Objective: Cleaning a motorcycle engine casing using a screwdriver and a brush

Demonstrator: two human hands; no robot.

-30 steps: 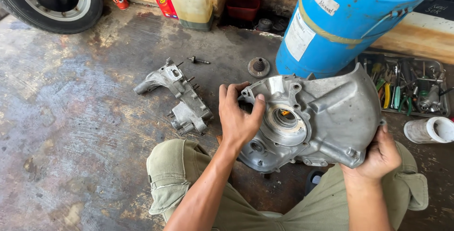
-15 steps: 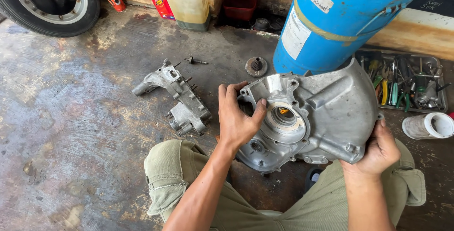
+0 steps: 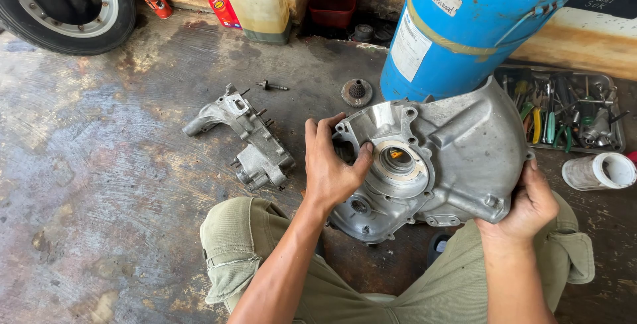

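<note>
Both hands grip a grey engine casing (image 3: pixel 458 151). Left hand (image 3: pixel 330 168) clasps its left rim; right hand (image 3: pixel 531 208) clamps the near-right edge. Smaller casing (image 3: pixel 249 141) lies left.

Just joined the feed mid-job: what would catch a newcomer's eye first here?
The big grey engine casing, centre frame, gripped by the left hand and right hand. Behind it stands a bright blue drum, and a smaller casing part lies on the stained floor to the left.
</note>
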